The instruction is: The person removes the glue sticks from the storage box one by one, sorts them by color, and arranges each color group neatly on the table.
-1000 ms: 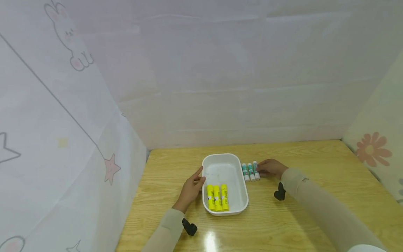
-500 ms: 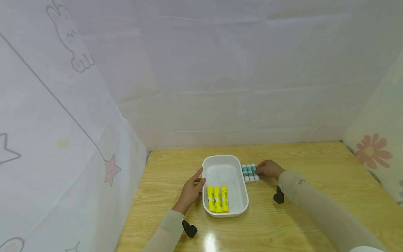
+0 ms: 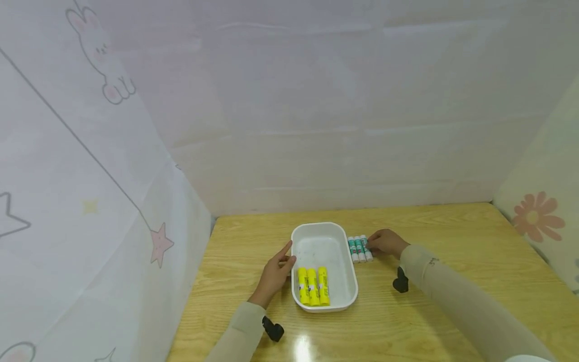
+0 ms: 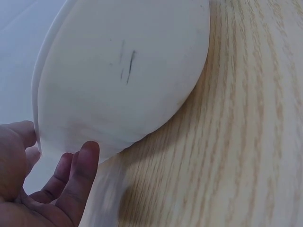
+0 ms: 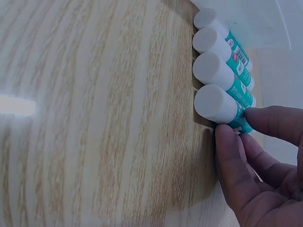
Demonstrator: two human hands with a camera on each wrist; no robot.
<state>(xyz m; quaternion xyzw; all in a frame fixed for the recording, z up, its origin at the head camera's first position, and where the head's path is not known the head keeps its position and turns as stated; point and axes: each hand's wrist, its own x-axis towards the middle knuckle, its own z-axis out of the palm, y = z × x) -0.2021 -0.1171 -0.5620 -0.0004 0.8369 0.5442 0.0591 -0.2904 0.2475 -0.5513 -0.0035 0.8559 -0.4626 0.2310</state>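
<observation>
A white tray (image 3: 316,236) stands on the table with three yellow printed tubes (image 3: 313,287) side by side in its near end. My left hand (image 3: 273,275) rests at the tray's left side, thumb and fingers fairly straight; in the left wrist view its fingertips are right at the rim and outer wall. Just right of the tray lies a row of several white-capped, teal-labelled glue sticks (image 3: 356,249). My right hand (image 3: 386,242) pinches the outermost glue stick (image 5: 220,105) between thumb and fingers, close against its neighbour. My palm hides part of that stick's far end.
The wooden table (image 3: 407,322) runs back to a pale fabric wall (image 3: 289,115). Patterned sheets hang along the left and right sides. A black wrist camera (image 3: 273,329) sits at my left cuff, another black piece (image 3: 400,280) at the right.
My right hand has shifted slightly left, bringing the outermost glue stick up against the others in the row. The left hand and the tray hold their places.
</observation>
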